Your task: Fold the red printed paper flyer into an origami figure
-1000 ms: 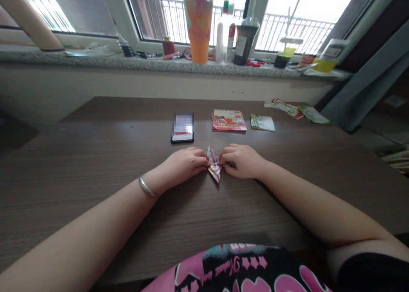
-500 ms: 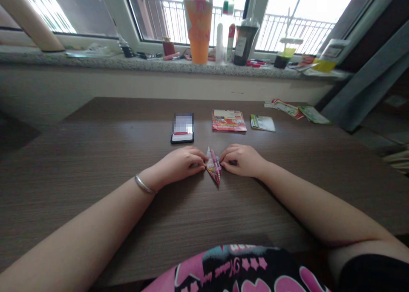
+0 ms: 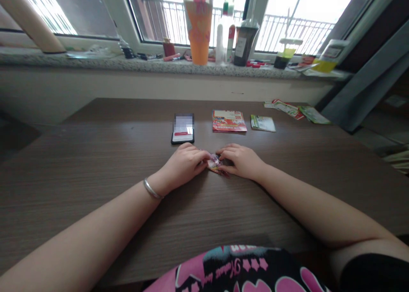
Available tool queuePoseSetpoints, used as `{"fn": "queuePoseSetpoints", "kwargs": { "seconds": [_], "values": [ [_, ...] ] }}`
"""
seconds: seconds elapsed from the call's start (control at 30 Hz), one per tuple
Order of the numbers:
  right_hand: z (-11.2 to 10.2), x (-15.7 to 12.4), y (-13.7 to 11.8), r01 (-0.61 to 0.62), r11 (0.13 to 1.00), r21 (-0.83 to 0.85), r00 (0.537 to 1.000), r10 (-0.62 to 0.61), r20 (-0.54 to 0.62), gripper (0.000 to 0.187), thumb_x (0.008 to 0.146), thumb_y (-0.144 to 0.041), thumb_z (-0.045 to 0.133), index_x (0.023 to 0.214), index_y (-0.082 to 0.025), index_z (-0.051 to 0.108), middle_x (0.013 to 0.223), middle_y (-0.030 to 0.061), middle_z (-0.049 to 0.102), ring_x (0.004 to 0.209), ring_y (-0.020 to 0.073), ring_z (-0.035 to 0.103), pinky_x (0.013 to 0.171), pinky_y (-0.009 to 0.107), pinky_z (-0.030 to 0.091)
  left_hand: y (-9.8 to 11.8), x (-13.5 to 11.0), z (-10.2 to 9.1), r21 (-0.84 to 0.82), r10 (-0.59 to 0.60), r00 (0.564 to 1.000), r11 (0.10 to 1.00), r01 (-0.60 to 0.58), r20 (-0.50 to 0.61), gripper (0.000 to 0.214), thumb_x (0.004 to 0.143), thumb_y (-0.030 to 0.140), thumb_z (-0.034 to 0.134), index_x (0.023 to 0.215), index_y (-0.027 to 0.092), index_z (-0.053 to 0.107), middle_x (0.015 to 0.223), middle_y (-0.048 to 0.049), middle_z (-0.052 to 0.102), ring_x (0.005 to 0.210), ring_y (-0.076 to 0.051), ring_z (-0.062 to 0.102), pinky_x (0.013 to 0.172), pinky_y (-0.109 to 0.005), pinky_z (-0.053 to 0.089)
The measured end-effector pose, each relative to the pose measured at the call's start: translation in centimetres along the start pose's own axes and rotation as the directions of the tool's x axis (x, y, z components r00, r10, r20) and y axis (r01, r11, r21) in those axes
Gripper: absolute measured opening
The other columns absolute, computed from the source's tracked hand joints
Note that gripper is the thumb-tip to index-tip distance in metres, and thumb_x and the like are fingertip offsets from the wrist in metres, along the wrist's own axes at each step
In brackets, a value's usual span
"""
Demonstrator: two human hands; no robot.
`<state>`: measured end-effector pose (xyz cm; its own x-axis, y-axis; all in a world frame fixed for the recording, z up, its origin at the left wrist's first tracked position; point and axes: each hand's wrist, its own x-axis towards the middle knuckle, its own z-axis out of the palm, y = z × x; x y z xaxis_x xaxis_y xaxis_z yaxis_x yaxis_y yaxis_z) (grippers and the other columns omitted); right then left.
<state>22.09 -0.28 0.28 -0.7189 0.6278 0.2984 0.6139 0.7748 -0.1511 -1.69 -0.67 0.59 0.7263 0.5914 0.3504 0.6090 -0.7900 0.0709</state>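
Note:
Between my hands, at the middle of the table, is a small piece of folded printed paper (image 3: 214, 162) in red, white and purple. My left hand (image 3: 188, 160), with a silver bangle on the wrist, pinches its left side. The fingers of my right hand (image 3: 241, 160) close on its right side, thumb nearest me. My fingertips cover both ends of the paper, so its full shape is hidden. Just beyond my left hand lies a phone (image 3: 182, 129) with a lit screen, partly blurred out.
Beyond my hands on the brown table (image 3: 128, 224) lie red printed leaflets (image 3: 229, 121) and a small stack of green-white papers (image 3: 262, 123). More paper strips (image 3: 287, 108) rest at the far right. The windowsill holds an orange drink cup (image 3: 200, 32), a dark cup (image 3: 245, 42) and bottles.
The folded paper has turned from an upright, narrow diamond to lying more sideways, and is more covered. My left hand has moved slightly right, over its edge; my right fingers reach further onto it.

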Motion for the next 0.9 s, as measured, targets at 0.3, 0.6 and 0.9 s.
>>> {"fn": "queuePoseSetpoints", "kwargs": {
  "seconds": [0.3,0.6,0.9],
  "values": [
    [0.8,0.1,0.9,-0.006,0.989,0.147,1.000,0.010,-0.023,0.025,0.080,-0.035,0.069,0.100,-0.021,0.071,0.118,0.0085,0.068,0.110,0.0224,0.061,0.096,0.040,0.047,0.3,-0.3,0.3,0.125,-0.039,0.999,0.991,0.037,0.013,0.028,0.091,0.036,0.052,0.110,0.020,0.066,0.106,-0.0086,0.061,0.094,-0.022,0.056,0.086,-0.037,0.042],
    [1.0,0.1,0.5,-0.047,0.978,0.202,0.997,0.059,-0.051,0.027,0.080,-0.032,0.068,0.104,-0.021,0.069,0.119,0.0094,0.066,0.110,0.0219,0.060,0.096,0.040,0.046,0.4,-0.4,0.6,0.121,-0.057,0.998,0.991,0.052,0.032,0.028,0.092,0.038,0.052,0.111,0.020,0.064,0.106,-0.0086,0.063,0.100,-0.024,0.055,0.091,-0.040,0.042],
    [1.1,0.2,0.2,-0.052,0.986,0.159,0.998,0.059,-0.035,0.031,0.083,-0.033,0.064,0.110,-0.018,0.067,0.123,0.0121,0.063,0.119,0.0254,0.053,0.103,0.046,0.040,1.0,-0.4,0.2,0.113,-0.135,0.990,0.985,0.130,0.046,0.033,0.087,0.042,0.060,0.107,0.017,0.064,0.095,-0.0092,0.059,0.092,-0.024,0.053,0.085,-0.037,0.046]
  ]
}}
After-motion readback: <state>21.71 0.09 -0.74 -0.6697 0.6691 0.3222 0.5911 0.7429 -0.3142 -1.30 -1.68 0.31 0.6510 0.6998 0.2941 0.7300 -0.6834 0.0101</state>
